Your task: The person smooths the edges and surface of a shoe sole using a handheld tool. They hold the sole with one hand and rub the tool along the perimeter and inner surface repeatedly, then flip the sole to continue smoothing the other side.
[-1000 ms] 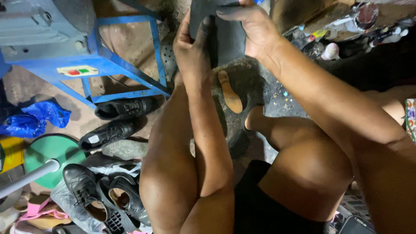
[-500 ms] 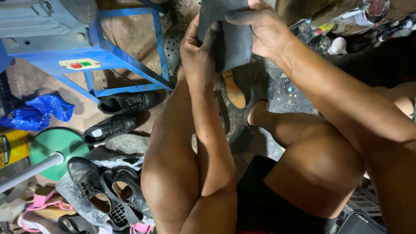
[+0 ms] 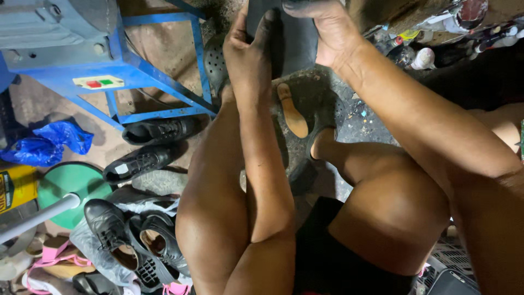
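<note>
Cluttered floor, hands (image 3: 284,49) gripping dark sheet (image 3: 292,41)

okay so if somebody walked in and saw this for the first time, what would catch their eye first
Probably the two bare hands at the top centre: the left hand and right hand both grip a flat dark sheet held up over the knees. Next, the bright blue metal frame at upper left, with a small red and green switch plate on it. Below it, black leather shoes lie scattered on the floor beside a blue plastic bag.
</note>
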A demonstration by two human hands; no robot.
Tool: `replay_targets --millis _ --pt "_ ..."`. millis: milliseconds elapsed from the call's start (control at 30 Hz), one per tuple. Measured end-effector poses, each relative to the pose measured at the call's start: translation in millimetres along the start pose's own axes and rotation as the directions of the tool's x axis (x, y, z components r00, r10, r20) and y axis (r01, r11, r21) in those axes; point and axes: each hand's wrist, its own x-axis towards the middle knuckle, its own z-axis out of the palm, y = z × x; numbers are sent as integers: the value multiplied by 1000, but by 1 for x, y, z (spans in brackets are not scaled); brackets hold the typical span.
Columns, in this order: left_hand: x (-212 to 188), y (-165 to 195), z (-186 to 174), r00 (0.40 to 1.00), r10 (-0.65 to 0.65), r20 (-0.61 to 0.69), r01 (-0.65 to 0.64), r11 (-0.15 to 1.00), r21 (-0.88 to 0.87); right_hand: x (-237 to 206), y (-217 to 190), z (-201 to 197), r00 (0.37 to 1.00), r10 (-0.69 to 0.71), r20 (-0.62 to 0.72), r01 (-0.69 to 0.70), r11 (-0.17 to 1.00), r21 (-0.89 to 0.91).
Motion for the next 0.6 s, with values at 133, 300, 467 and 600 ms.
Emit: replay_targets --millis 133,300,467,600 --pt "-12 0 -7 999 -31 25 31 999 -15 -9 7 -4 994 -107 22 108 992 -71" --pt "-15 -11 -15 997 -69 46 73 994 -79 -17 5 -6 987 -157 -31 141 945 -296" --pt "-7 -24 -8 997 -51 -63 40 984 -172 -4 4 -1 985 -173 -20 161 947 -278" --pt "-9 -21 -3 990 -43 -137 13 977 -211 6 4 5 985 -83 -148 59 985 -162"
